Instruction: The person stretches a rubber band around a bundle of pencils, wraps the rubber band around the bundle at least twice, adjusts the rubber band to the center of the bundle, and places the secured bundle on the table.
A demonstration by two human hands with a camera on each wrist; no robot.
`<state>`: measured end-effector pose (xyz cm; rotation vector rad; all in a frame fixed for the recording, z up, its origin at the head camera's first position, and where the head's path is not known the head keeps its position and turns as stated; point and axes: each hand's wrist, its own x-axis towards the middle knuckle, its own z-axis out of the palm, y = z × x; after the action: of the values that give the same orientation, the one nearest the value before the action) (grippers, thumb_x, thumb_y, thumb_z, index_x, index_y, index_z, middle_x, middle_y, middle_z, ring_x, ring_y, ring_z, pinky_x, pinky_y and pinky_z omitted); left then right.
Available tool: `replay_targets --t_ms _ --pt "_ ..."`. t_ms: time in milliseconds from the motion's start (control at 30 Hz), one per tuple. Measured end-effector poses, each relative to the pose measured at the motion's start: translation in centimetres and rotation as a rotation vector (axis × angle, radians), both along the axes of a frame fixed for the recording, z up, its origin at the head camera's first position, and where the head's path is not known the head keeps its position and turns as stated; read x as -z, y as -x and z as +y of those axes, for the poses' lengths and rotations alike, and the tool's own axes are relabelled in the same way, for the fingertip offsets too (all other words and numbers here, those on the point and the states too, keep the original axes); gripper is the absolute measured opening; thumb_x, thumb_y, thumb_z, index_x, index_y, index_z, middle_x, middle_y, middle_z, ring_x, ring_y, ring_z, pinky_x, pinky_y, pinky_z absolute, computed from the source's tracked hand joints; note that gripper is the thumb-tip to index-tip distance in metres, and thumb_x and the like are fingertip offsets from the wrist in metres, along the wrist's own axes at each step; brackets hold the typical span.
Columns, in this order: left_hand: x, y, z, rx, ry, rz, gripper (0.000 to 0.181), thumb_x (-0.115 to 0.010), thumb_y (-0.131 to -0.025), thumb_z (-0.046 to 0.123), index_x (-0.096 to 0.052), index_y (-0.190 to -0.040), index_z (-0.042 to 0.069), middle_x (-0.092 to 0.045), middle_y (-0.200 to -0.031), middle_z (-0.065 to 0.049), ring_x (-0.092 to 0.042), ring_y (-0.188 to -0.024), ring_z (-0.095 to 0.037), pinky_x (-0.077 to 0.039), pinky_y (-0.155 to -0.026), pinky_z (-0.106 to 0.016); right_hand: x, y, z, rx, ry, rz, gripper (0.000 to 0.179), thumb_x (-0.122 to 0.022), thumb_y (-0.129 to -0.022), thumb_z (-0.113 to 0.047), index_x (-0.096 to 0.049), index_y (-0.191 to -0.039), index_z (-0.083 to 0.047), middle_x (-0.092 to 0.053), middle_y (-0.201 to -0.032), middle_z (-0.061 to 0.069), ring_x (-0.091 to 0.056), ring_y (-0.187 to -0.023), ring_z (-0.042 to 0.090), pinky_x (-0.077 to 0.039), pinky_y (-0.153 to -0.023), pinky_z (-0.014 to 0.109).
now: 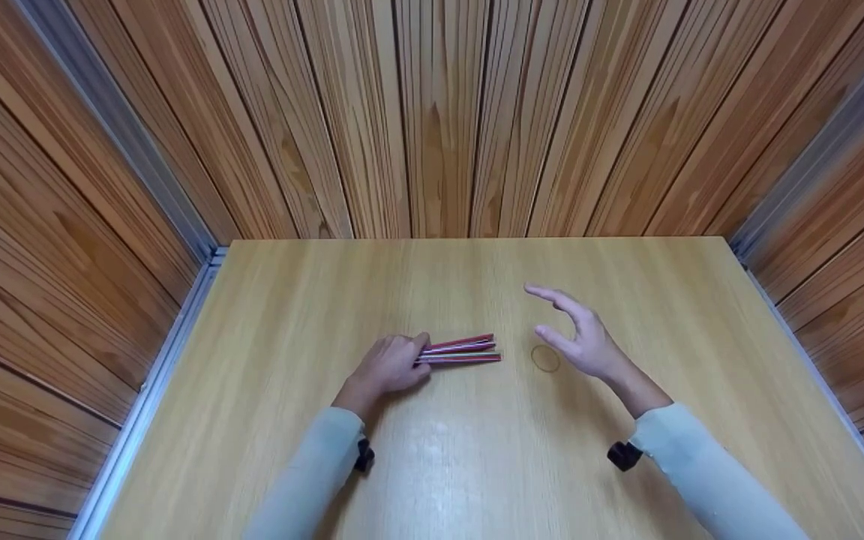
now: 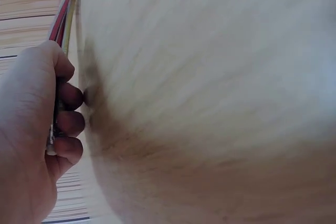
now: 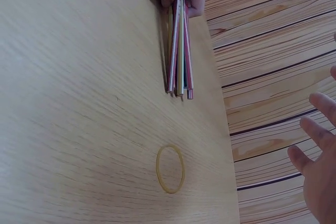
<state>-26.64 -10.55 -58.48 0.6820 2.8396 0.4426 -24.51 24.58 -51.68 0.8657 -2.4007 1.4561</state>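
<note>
A bundle of thin striped sticks (image 1: 462,351) in red, white, green and yellow is held in my left hand (image 1: 391,364), low over the table. Their far ends fan slightly and point right, while the fingers hide the near part. In the left wrist view, the left fingers (image 2: 71,123) curl around the sticks (image 2: 64,17). A thin yellowish rubber band (image 1: 545,358) lies in a loop on the table, also plain in the right wrist view as a band (image 3: 170,169). My right hand (image 1: 582,337) hovers beside and above it, thumb and fingers spread, holding nothing.
The light wooden table (image 1: 289,300) ends at a plank-patterned back wall (image 1: 439,135). Metal rails (image 1: 139,405) run along its sides. A dark wrist device (image 1: 624,455) sits at the right cuff, another (image 1: 364,455) at the left.
</note>
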Motion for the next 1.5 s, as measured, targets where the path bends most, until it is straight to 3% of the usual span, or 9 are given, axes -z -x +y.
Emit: replay_targets --t_ms 233,367,533,867,1100,1167,1333,1400,1500 --pt "0.0 0.3 -0.2 -0.025 -0.052 -0.077 0.042 -0.068 -0.110 0.030 -0.065 -0.145 0.008 -0.065 -0.096 -0.006 -0.059 -0.086 -0.021 -0.048 -0.083 -0.036 -0.3 0.1 0.0 0.000 0.002 0.003 0.058 -0.072 -0.100 0.005 -0.061 -0.157 0.000 -0.062 -0.162 0.027 -0.046 -0.152 -0.012 -0.031 -0.127 0.009" --pt "-0.6 0.3 -0.4 -0.024 -0.106 -0.065 0.037 -0.069 -0.109 0.028 -0.066 -0.141 0.008 -0.068 -0.098 -0.008 -0.060 -0.087 -0.022 -0.050 -0.085 -0.037 -0.7 0.2 0.0 0.010 0.012 0.017 0.059 -0.071 -0.099 0.006 -0.061 -0.157 0.001 -0.063 -0.161 0.027 -0.049 -0.153 -0.009 -0.033 -0.125 0.010" --pt "-1.7 0.2 -0.9 -0.007 -0.148 -0.013 0.031 -0.070 -0.108 0.026 -0.066 -0.134 0.010 -0.069 -0.098 -0.009 -0.060 -0.086 -0.023 -0.049 -0.081 -0.037 -1.1 0.1 0.1 0.030 0.023 0.006 0.058 -0.071 -0.101 0.003 -0.061 -0.157 -0.001 -0.063 -0.161 0.025 -0.053 -0.154 -0.001 -0.035 -0.125 0.012" --pt "-4.5 0.5 -1.6 -0.055 -0.185 -0.043 0.031 -0.068 -0.110 0.028 -0.065 -0.137 0.014 -0.067 -0.102 -0.009 -0.060 -0.084 -0.023 -0.047 -0.073 -0.032 -0.3 -0.4 -0.4 0.036 -0.003 -0.001 0.058 -0.072 -0.102 0.004 -0.061 -0.158 -0.002 -0.063 -0.163 0.022 -0.056 -0.157 0.012 -0.040 -0.125 0.019" --pt "-6.4 0.9 -1.7 -0.087 -0.212 -0.062 0.033 -0.070 -0.110 0.029 -0.066 -0.139 0.015 -0.069 -0.104 -0.009 -0.062 -0.085 -0.024 -0.050 -0.073 -0.033 0.0 -0.6 -0.8 0.035 0.036 -0.056 0.057 -0.069 -0.105 0.001 -0.058 -0.161 -0.003 -0.060 -0.167 0.021 -0.051 -0.155 -0.003 -0.040 -0.122 0.014" --pt "-6.8 0.9 -1.7 -0.087 -0.217 -0.060 0.032 -0.071 -0.110 0.030 -0.066 -0.138 0.015 -0.069 -0.103 -0.009 -0.062 -0.084 -0.024 -0.050 -0.072 -0.033 0.2 -0.8 -1.1 0.036 0.037 -0.092 0.059 -0.067 -0.107 0.001 -0.054 -0.165 -0.003 -0.058 -0.169 0.020 -0.053 -0.157 0.004 -0.040 -0.121 0.013" --pt "-7.5 0.7 -1.5 -0.074 -0.231 -0.039 0.030 -0.069 -0.110 0.032 -0.067 -0.136 0.016 -0.067 -0.098 -0.005 -0.060 -0.080 -0.020 -0.048 -0.069 -0.030 0.6 -1.2 -1.7 0.036 0.012 -0.156 0.066 -0.065 -0.110 0.000 -0.041 -0.172 -0.003 -0.051 -0.176 0.016 -0.049 -0.163 0.036 -0.040 -0.122 0.016" --pt "-7.7 0.6 -1.4 -0.057 -0.238 -0.020 0.029 -0.068 -0.110 0.030 -0.068 -0.134 0.014 -0.065 -0.095 -0.005 -0.057 -0.077 -0.019 -0.045 -0.066 -0.030 0.8 -1.3 -2.0 0.028 -0.003 -0.171 0.068 -0.064 -0.111 -0.002 -0.037 -0.174 -0.001 -0.047 -0.178 0.018 -0.046 -0.165 0.041 -0.043 -0.126 0.025" --pt "-7.9 0.4 -1.1 -0.039 -0.245 0.001 0.028 -0.067 -0.110 0.028 -0.067 -0.132 0.011 -0.063 -0.092 -0.004 -0.055 -0.074 -0.017 -0.042 -0.063 -0.029 1.2 -1.5 -2.5 -0.012 -0.026 -0.190 0.073 -0.064 -0.112 -0.004 -0.029 -0.176 0.000 -0.038 -0.182 0.021 -0.041 -0.167 0.045 -0.046 -0.130 0.049"
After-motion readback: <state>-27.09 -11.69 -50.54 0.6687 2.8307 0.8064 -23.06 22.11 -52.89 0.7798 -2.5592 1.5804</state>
